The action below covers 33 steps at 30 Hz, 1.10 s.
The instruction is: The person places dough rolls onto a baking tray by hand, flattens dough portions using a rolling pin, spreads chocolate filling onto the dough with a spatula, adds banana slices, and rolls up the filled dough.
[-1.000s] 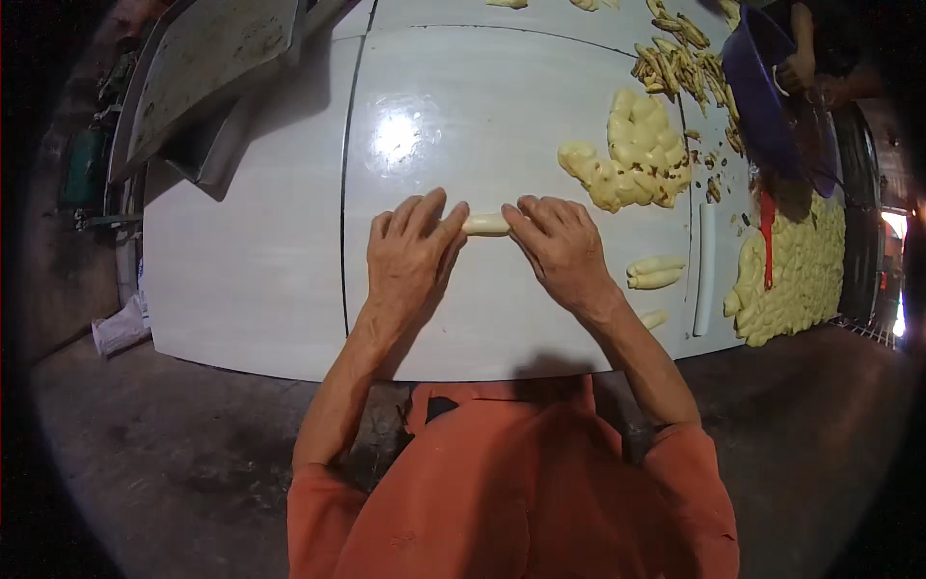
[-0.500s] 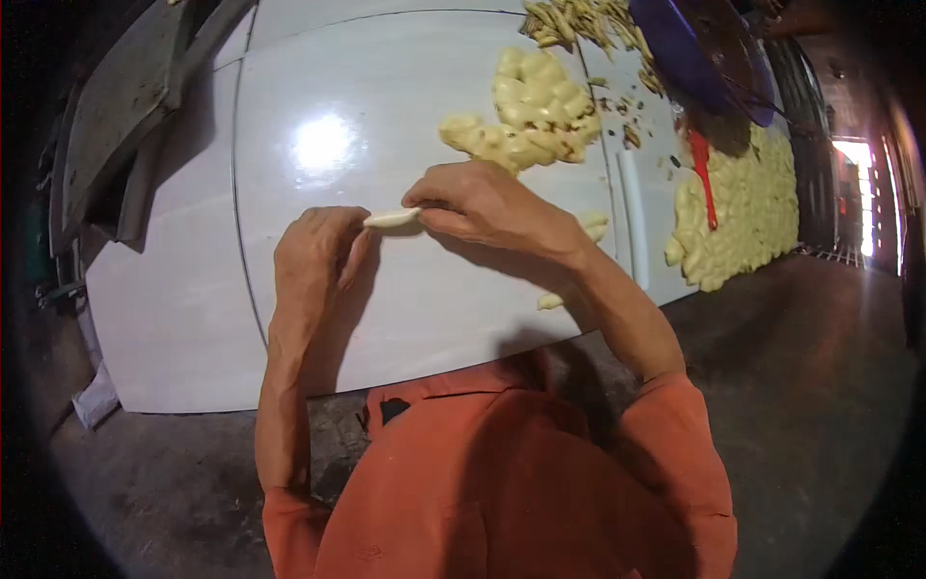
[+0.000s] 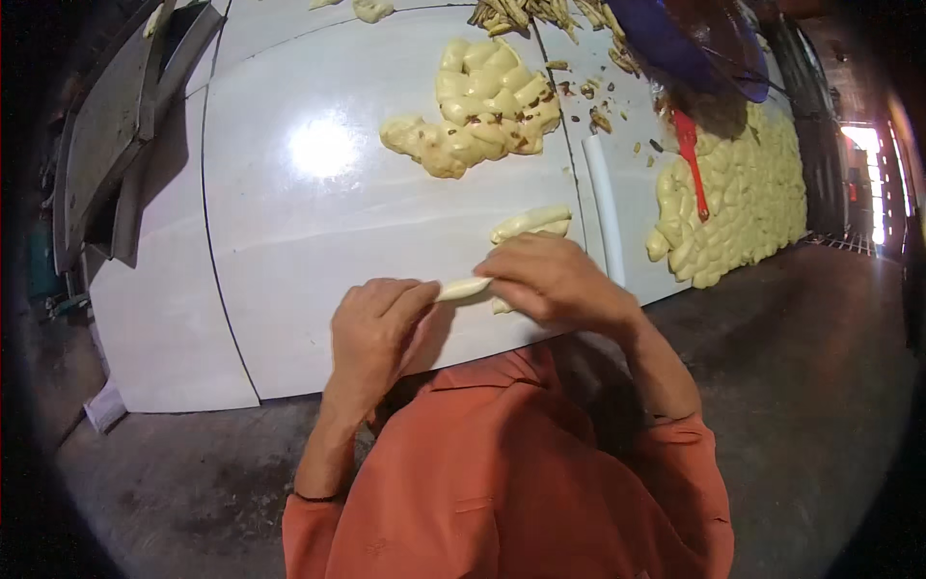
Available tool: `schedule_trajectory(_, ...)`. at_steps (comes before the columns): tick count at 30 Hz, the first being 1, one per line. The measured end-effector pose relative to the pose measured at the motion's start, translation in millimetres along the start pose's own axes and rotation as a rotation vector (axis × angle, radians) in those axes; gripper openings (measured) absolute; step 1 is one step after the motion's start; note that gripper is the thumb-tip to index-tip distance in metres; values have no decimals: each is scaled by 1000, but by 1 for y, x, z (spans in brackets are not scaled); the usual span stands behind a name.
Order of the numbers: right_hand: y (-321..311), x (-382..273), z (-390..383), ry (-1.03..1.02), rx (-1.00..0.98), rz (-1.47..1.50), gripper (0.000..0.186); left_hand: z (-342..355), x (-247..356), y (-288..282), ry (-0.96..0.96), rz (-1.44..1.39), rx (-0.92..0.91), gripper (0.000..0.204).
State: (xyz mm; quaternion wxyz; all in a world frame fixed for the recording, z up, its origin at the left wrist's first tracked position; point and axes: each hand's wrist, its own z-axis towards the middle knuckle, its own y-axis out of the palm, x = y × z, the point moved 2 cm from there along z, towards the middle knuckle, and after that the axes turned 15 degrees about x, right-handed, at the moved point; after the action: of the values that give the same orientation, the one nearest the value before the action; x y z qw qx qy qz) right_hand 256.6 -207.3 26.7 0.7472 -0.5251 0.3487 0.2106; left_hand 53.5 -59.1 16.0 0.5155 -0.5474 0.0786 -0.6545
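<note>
A short, pale roll of dough (image 3: pixel 464 289) spans the gap between my two hands, just over the white table near its front edge. One end is pinched in the closed fingers of my left hand (image 3: pixel 378 323). My right hand (image 3: pixel 555 280) closes its thumb and fingers on the other end. Beside and beyond the right hand lie more dough rolls (image 3: pixel 531 224), partly covered by that hand. Farther off, a patch of yellow dough pieces (image 3: pixel 492 92) sits close together, with dark bits on it.
A white rod (image 3: pixel 604 207) lies right of my right hand. Beyond it are a broad spread of dough pieces (image 3: pixel 752 193), a red-handled tool (image 3: pixel 693 169) and a purple basin (image 3: pixel 666 43). Yellowish strips (image 3: pixel 511 13) lie at the far edge. Metal trays (image 3: pixel 111 125) stand at left.
Both hands have come nearer to the table's front edge and to the right, still holding the dough roll between them. The view has shifted, showing more of the trays at left.
</note>
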Motion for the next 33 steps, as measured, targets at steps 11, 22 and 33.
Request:
schedule_trajectory(11,18,0,-11,-246,114,-180,32,-29,2,-7,-95,220,164,45)
schedule_trajectory(22,-15,57,-76,-60,137,-301,26,-28,35,90,50,99,93,34)
schedule_trajectory(33,-9,44,-66,-120,68,-286,28,-34,32,70,-16,80,81,21)
